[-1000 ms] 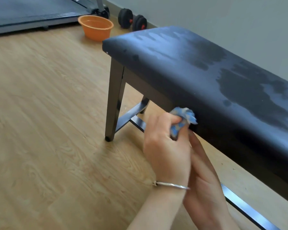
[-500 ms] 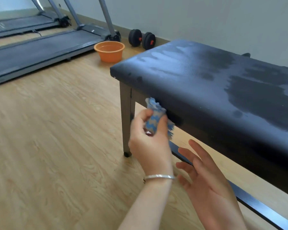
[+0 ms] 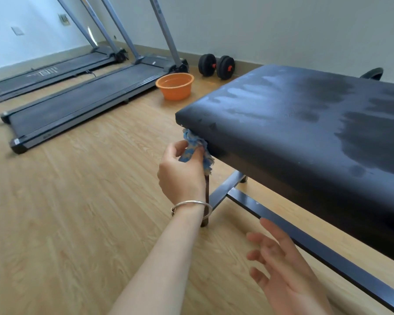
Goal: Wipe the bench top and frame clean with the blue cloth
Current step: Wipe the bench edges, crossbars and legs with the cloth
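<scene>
Floor: pale wood planks, running under everything.
Treadmills: two, lying flat side by side at the far left, uprights slanting up out of view.
Bench top: dark padded slab filling the right side, streaked with lighter and darker patches.
Frame: dark metal; a low rail runs along the near side and a crossbar joins it under the top.
Basin: orange, on the floor between the near treadmill and the bench.
Dumbbells: black discs against the far wall.
Right hand: palm up, fingers spread and relaxed, holding nothing, just beside the low rail.
Left hand: raised at the bench's near corner, thumb and fingers curled round the cloth.
Blue cloth: bunched between thumb and fingers; its top pokes above them, touching the underside of the corner, and a frayed end hangs beside the fingers.
Bracelet: silver, on the left wrist.
</scene>
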